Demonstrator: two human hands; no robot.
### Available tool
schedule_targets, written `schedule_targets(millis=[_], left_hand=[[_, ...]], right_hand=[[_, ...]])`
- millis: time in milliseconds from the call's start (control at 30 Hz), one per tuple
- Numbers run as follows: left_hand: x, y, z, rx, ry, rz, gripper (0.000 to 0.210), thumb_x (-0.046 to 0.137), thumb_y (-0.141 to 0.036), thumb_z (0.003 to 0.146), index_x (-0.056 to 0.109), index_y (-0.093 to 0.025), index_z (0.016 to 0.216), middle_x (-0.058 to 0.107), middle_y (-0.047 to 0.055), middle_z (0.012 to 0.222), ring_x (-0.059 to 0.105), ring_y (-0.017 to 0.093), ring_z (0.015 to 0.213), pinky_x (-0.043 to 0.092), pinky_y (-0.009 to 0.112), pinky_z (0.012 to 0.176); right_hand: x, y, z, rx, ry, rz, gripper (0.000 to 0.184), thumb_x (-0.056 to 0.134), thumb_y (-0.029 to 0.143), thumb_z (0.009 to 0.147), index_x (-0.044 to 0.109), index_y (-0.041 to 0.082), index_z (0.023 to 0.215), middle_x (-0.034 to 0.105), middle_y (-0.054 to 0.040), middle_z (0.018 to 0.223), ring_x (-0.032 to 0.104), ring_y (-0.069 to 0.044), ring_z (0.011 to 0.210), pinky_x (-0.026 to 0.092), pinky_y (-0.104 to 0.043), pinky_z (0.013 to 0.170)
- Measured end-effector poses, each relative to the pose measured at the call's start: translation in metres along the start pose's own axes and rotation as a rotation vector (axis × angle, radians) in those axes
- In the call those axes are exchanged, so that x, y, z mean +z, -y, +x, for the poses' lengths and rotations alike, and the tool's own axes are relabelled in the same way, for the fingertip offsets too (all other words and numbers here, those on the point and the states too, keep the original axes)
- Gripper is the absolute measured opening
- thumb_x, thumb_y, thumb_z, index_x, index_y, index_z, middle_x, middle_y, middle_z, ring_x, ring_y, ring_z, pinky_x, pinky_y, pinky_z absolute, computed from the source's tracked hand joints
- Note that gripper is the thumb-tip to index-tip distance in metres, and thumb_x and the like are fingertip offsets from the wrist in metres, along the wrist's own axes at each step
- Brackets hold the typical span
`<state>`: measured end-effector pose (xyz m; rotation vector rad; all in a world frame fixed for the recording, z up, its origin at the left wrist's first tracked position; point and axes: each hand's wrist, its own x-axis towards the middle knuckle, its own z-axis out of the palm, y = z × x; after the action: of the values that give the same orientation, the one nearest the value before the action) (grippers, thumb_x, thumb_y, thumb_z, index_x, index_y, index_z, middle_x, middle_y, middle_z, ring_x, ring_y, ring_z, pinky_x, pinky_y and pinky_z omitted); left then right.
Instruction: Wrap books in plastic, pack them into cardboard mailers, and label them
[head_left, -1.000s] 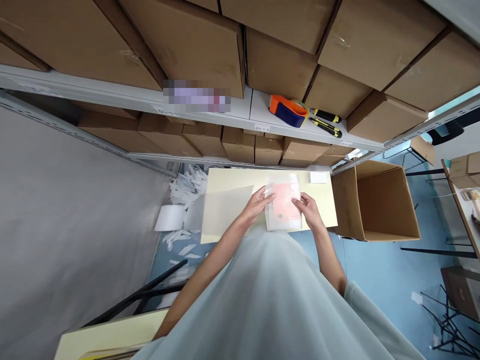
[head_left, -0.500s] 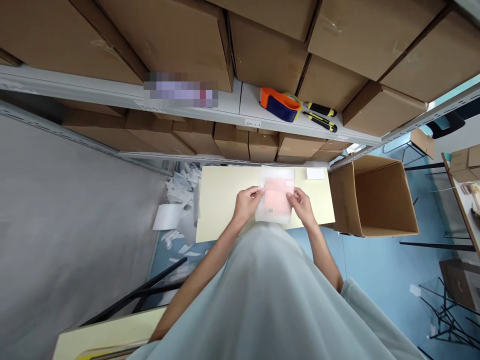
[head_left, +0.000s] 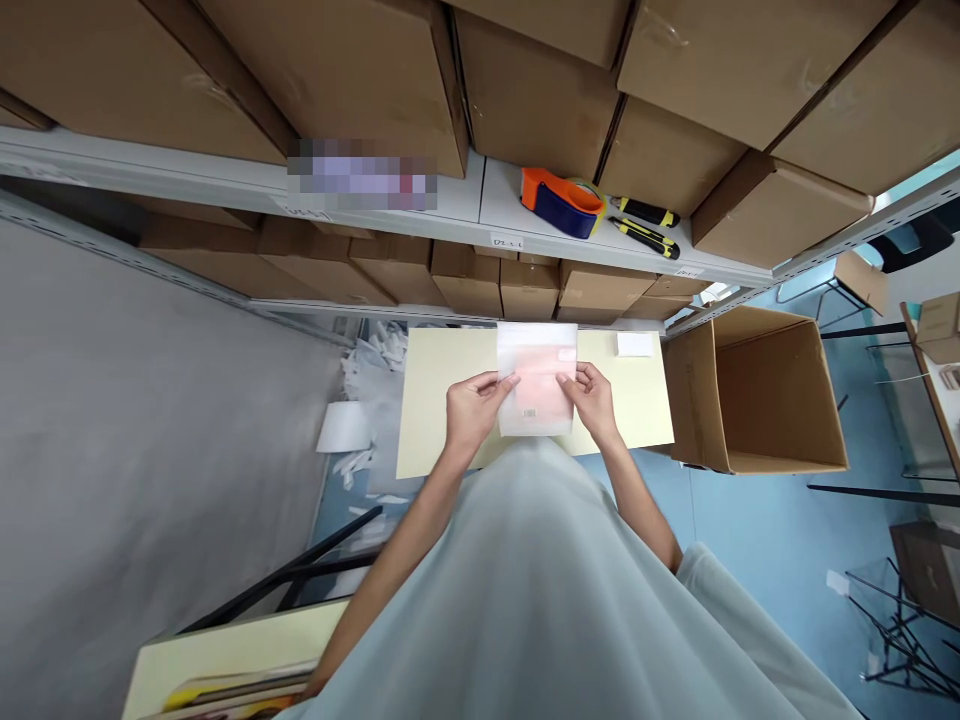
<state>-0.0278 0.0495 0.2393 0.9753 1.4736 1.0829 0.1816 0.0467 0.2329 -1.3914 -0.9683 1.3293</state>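
Observation:
Between my hands is a translucent, frosted plastic bag (head_left: 537, 336) with a flat pink item (head_left: 544, 395) showing through it. The pink item bears a pale label near its upper right and a small printed mark low down. My left hand (head_left: 474, 405) pinches the bag's left edge, thumb on top and fingers behind. On the opposite edge my right hand (head_left: 590, 400) grips the bag the same way. Both hands hold it above a pale yellow tabletop (head_left: 442, 400). A small white box or card stack (head_left: 634, 344) lies at the table's back right.
Cardboard boxes (head_left: 532, 110) fill the shelves ahead. An orange-and-blue tape dispenser (head_left: 562, 203) and yellow-black cutters (head_left: 645, 238) lie on the shelf (head_left: 502, 215). A large open carton (head_left: 694, 390) stands right of the table. White wrapping scraps (head_left: 367, 370) and a white roll (head_left: 345, 427) are at left.
Both hands have shifted slightly left with the bag. The bag now looks spread wider and flatter, and my left hand sits farther from the right one.

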Motion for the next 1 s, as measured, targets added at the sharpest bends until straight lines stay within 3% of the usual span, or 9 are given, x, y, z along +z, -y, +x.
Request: schedule_targets(millis=[100,200,300,433,533,633,733,800,1000], left_hand=[[0.003,0.002,-0.003,0.024,-0.062,-0.014,0.044,0.088,-0.059,0.071,0.081,-0.017,0.081,0.082,0.007,0.083,0.077,0.026,0.081,0.062,0.031,0.069],[0.008,0.001,-0.007,0.047,-0.087,-0.001,0.041,0.085,-0.057,0.073,0.079,-0.018,0.081,0.081,0.006,0.081,0.078,0.025,0.078,0.061,0.029,0.067],[0.012,-0.003,-0.011,0.051,-0.060,0.036,0.036,0.083,-0.053,0.079,0.078,-0.018,0.086,0.079,0.005,0.078,0.077,0.022,0.072,0.058,0.028,0.062],[0.020,-0.012,-0.019,0.156,0.018,0.064,0.028,0.079,-0.047,0.086,0.075,-0.019,0.088,0.078,0.006,0.096,0.076,0.019,0.073,0.062,0.029,0.068],[0.026,-0.018,-0.026,0.290,0.015,0.129,0.024,0.076,-0.044,0.092,0.076,-0.021,0.090,0.074,0.007,0.103,0.076,0.019,0.088,0.065,0.031,0.079],[0.024,-0.014,-0.027,0.331,0.079,0.107,0.028,0.071,-0.047,0.098,0.080,-0.022,0.106,0.074,0.009,0.115,0.076,0.022,0.103,0.065,0.035,0.093],[0.011,0.000,-0.019,0.253,-0.028,0.088,0.046,0.077,-0.053,0.094,0.075,-0.023,0.129,0.071,0.014,0.139,0.069,0.029,0.130,0.059,0.045,0.111],[-0.001,0.008,-0.012,0.111,-0.076,0.027,0.059,0.085,-0.057,0.087,0.073,-0.022,0.133,0.069,0.016,0.145,0.064,0.033,0.140,0.056,0.049,0.117],[-0.022,0.004,-0.007,-0.264,0.346,-0.407,0.063,0.089,-0.067,0.080,0.081,-0.017,0.117,0.084,0.013,0.111,0.078,0.033,0.113,0.065,0.045,0.102]], right_hand=[[0.002,-0.002,0.000,-0.041,-0.080,-0.107,0.054,0.082,0.064,0.084,0.066,0.023,0.115,0.082,-0.0093,0.107,0.079,-0.025,0.093,0.067,-0.039,0.084],[0.008,0.003,-0.009,-0.221,-0.204,-0.331,0.045,0.076,0.052,0.093,0.066,0.023,0.126,0.074,-0.0156,0.134,0.073,-0.028,0.120,0.064,-0.046,0.100],[0.023,0.007,-0.024,-0.351,-0.070,-0.474,0.041,0.073,0.043,0.096,0.067,0.025,0.132,0.067,-0.0150,0.147,0.067,-0.028,0.134,0.063,-0.046,0.106],[0.049,0.002,-0.041,-0.304,0.077,-0.574,0.060,0.077,0.036,0.089,0.060,0.026,0.146,0.072,-0.0118,0.143,0.073,-0.029,0.125,0.063,-0.044,0.103],[0.056,-0.003,-0.043,-0.219,-0.034,-0.601,0.045,0.064,0.035,0.097,0.061,0.027,0.142,0.079,-0.0078,0.124,0.077,-0.028,0.109,0.061,-0.039,0.092],[0.051,0.001,-0.035,-0.178,-0.088,-0.490,0.027,0.053,0.047,0.106,0.069,0.027,0.116,0.076,-0.0029,0.093,0.072,-0.024,0.083,0.054,-0.032,0.076],[0.040,0.010,-0.027,-0.120,-0.082,-0.266,0.046,0.056,0.067,0.104,0.064,0.025,0.087,0.062,0.0017,0.071,0.057,-0.018,0.067,0.046,-0.027,0.063],[0.034,0.017,-0.025,-0.046,-0.037,-0.095,0.052,0.065,0.075,0.096,0.063,0.024,0.084,0.059,0.0029,0.070,0.055,-0.016,0.066,0.045,-0.026,0.061],[0.030,0.030,-0.029,0.181,0.072,0.263,0.051,0.090,0.069,0.076,0.068,0.024,0.085,0.070,0.0020,0.077,0.063,-0.017,0.071,0.054,-0.027,0.067]])
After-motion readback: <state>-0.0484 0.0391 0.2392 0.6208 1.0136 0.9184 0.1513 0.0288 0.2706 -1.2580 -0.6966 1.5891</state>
